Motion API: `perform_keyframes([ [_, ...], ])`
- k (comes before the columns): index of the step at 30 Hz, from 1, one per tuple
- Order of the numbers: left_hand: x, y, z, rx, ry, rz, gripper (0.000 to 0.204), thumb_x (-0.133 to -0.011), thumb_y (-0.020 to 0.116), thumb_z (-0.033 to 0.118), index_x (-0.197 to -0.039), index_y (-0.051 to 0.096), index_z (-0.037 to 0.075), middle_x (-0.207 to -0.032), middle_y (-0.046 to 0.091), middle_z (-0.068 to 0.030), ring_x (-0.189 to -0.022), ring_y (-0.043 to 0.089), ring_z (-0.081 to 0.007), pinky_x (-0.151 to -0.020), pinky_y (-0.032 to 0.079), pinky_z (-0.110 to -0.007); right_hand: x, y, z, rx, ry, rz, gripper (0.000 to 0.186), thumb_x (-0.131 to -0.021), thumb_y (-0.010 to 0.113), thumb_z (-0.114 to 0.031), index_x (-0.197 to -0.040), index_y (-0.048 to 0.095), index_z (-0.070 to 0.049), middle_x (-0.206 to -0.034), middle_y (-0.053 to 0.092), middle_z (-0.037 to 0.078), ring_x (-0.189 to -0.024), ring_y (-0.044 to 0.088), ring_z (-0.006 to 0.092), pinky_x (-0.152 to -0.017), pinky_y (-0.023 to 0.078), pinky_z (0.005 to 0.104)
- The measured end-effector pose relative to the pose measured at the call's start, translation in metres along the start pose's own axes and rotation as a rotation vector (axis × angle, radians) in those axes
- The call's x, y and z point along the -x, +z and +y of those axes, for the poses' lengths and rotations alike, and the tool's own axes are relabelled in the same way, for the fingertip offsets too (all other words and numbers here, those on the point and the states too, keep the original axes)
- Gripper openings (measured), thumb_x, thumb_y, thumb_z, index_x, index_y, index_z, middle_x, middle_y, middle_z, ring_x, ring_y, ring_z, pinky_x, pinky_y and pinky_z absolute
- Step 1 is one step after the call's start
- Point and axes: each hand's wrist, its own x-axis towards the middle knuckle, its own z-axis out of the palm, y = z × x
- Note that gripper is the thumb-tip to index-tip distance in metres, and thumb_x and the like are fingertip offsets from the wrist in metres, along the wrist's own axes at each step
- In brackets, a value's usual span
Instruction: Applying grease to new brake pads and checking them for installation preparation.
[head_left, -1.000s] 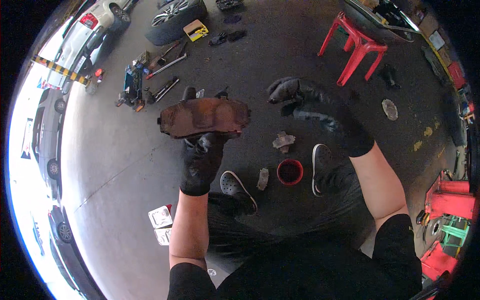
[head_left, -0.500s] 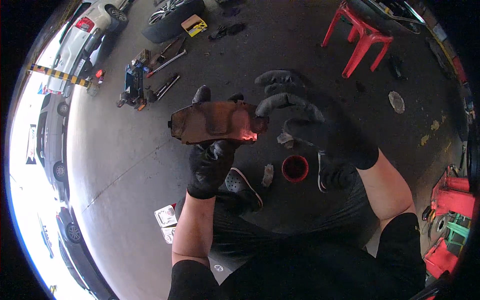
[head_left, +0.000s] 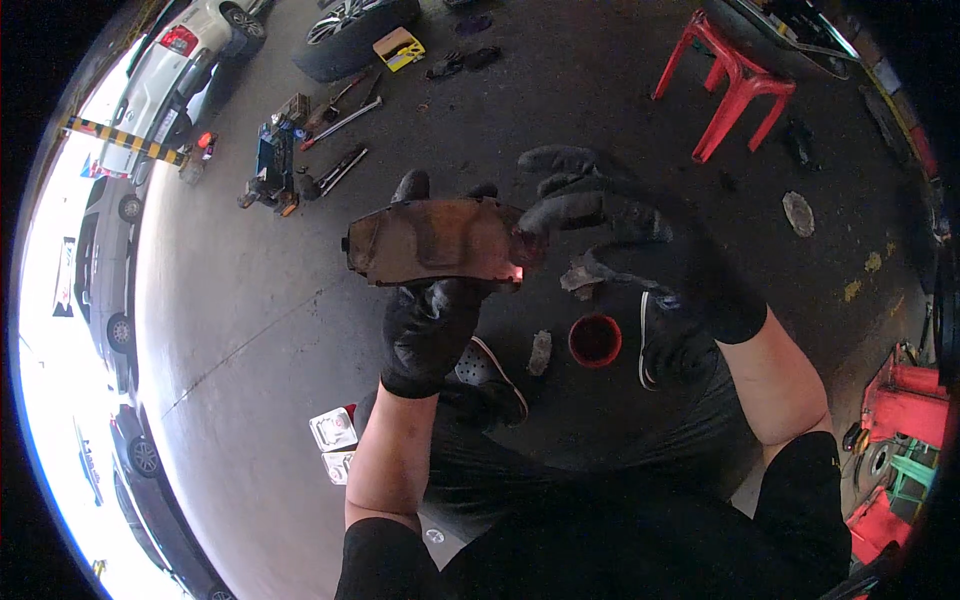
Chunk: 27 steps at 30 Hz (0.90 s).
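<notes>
A brake pad (head_left: 435, 243), its copper-brown back plate facing up, is held level in front of me. My left hand (head_left: 432, 325), in a black glove, is closed on it from below: the thumb lies at the near edge and fingertips show past the far edge. My right hand (head_left: 625, 220), gloved in black too, is at the pad's right end. Its fingers are bent and the thumb stands apart; one fingertip meets or nearly meets the plate's corner. Below on the floor stands a red round tub (head_left: 594, 341) with dark contents.
Greyish scraps (head_left: 539, 352) lie by my shoes. A red stool (head_left: 735, 85) stands at the far right. A blue tool tray (head_left: 272, 160), long-handled tools (head_left: 342, 172), a wheel (head_left: 350, 40) and a yellow box (head_left: 399, 49) are at the far left. White packets (head_left: 333, 430) lie near left.
The pad's plate looks darker, with less red shine. My right hand's fingers have shifted slightly at the pad's right end. The whole view has moved a little.
</notes>
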Motion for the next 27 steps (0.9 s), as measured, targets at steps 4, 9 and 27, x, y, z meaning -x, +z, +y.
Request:
perform_keyframes([
  [4, -0.005, -0.001, -0.003, -0.070, 0.051, -0.023, 0.085, -0.097, 0.070, 0.034, -0.161, 0.018, 0.011, -0.150, 0.051, -0.0167, -0.132, 0.057, -0.0292, -0.105, 0.053, -0.043, 0.002, 0.004, 0.001, 0.068, -0.010, 0.038, 0.067, -0.078, 0.060, 0.011, -0.142, 0.059, -0.007, -0.154, 0.050, 0.012, -0.142, 0.050, 0.0261, -0.116, 0.042, 0.0378],
  [9, -0.002, 0.001, 0.001, -0.037, -0.015, 0.058, 0.055, -0.103, 0.063, 0.024, -0.151, 0.043, 0.007, -0.147, 0.056, -0.0102, -0.129, 0.058, -0.0235, -0.103, 0.050, -0.037, 0.006, 0.003, 0.000, 0.099, -0.022, -0.079, 0.065, -0.079, 0.060, 0.011, -0.142, 0.059, -0.005, -0.161, 0.043, 0.011, -0.147, 0.044, 0.0275, -0.117, 0.042, 0.0398],
  [27, 0.013, 0.000, -0.011, -0.290, -0.019, -0.001, 0.091, -0.093, 0.078, 0.032, -0.161, 0.024, 0.005, -0.145, 0.055, -0.0142, -0.130, 0.057, -0.0252, -0.107, 0.050, -0.038, 0.001, 0.008, -0.008, 0.255, -0.090, 0.057, 0.045, -0.080, 0.067, -0.005, -0.125, 0.074, -0.011, -0.161, 0.041, 0.019, -0.150, 0.038, 0.0347, -0.117, 0.037, 0.0485],
])
